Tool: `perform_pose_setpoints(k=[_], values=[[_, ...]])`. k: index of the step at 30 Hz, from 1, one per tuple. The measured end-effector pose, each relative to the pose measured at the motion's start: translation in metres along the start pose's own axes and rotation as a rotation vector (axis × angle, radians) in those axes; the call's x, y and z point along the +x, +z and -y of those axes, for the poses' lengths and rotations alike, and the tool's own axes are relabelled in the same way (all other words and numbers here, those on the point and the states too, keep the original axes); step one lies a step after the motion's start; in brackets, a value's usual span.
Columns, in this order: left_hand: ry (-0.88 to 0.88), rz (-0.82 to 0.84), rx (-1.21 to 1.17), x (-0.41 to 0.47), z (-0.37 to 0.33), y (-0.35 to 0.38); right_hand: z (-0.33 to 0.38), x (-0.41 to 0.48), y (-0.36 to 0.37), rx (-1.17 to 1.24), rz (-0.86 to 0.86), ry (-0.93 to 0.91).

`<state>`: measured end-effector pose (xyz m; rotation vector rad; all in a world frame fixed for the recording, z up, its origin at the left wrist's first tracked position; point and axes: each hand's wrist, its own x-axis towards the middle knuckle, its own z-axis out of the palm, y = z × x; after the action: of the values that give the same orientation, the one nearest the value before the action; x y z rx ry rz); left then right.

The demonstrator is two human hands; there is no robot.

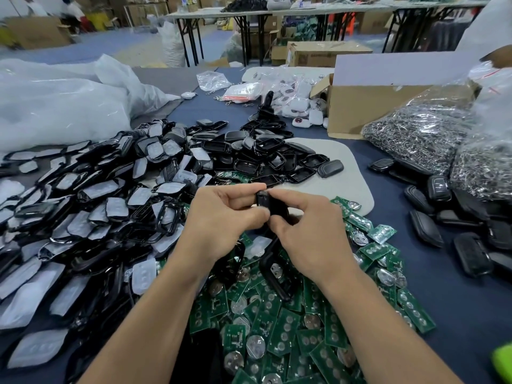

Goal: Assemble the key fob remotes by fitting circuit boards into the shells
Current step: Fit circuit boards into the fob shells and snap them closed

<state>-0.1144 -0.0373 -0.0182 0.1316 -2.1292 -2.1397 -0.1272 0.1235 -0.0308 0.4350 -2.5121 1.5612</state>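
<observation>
One shell (270, 204) between left hand (221, 220), right hand (307, 234)

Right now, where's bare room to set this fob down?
Bare: right end of the grey mat; blue table between the mat and the finished fobs; more blue table at near right, past the circuit boards. Crowded: shell pile at left, boards under the left hand and right hand gripping the fob.

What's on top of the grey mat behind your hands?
A heap of black shells covers the left part of the grey mat. A few green circuit boards overlap its near edge. Whatever lies beneath the heap is hidden.
</observation>
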Motion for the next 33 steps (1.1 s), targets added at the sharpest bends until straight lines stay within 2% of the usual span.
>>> perform_pose_setpoints(k=[10, 13, 15, 20, 22, 26, 33], values=[[-0.051, -0.169, -0.179, -0.006, 0.0, 0.016, 0.012, -0.005, 0.007, -0.254, -0.14, -0.139], [-0.026, -0.188, -0.145, -0.008, 0.0, 0.017, 0.013, -0.006, 0.007, -0.286, -0.151, -0.193], [0.004, -0.209, -0.099, -0.007, 0.0, 0.015, 0.012, -0.006, 0.006, -0.21, -0.113, -0.192], [0.028, -0.143, -0.12, -0.004, -0.003, 0.008, -0.002, 0.009, -0.008, 0.205, -0.049, 0.092], [0.024, -0.119, -0.136, -0.004, -0.002, 0.007, -0.007, 0.012, -0.01, 0.313, -0.016, 0.147], [0.019, -0.08, -0.128, -0.004, 0.0, 0.006, -0.011, 0.012, -0.011, 0.438, -0.023, 0.15], [0.109, -0.052, -0.103, -0.001, 0.002, 0.002, -0.012, 0.013, -0.011, 0.543, -0.022, 0.091]])
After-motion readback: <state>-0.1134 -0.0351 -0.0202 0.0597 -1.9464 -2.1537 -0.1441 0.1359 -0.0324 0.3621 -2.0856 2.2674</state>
